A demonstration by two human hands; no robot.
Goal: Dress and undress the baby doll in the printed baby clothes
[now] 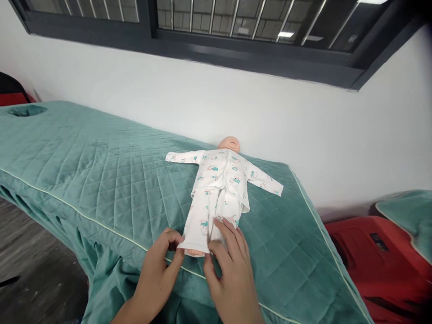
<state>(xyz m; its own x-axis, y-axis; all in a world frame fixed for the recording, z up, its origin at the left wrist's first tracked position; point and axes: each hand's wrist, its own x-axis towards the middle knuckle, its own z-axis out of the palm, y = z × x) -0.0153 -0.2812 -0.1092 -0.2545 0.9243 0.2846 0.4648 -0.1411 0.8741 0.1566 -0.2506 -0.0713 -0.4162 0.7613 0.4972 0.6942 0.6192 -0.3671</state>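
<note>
A baby doll (230, 143) lies on its back on the green quilted bed, its head toward the wall. It wears a white printed jacket (216, 168) with both sleeves spread wide, and white printed trousers (199, 216). My left hand (158, 261) pinches the outer edge of one trouser cuff between thumb and fingers. At the same cuff's inner edge, my right hand (231, 265) pinches the hem, its other fingers reaching over the second leg. A bit of the doll's foot shows inside the cuff. The second leg's end is hidden behind my right hand.
The green quilted bed cover (101, 166) stretches far to the left, with a face hole (27, 110) at its end. A white wall (135, 85) and a dark barred window (236, 49) stand behind. A red case (381, 256) is to the right, below bed height.
</note>
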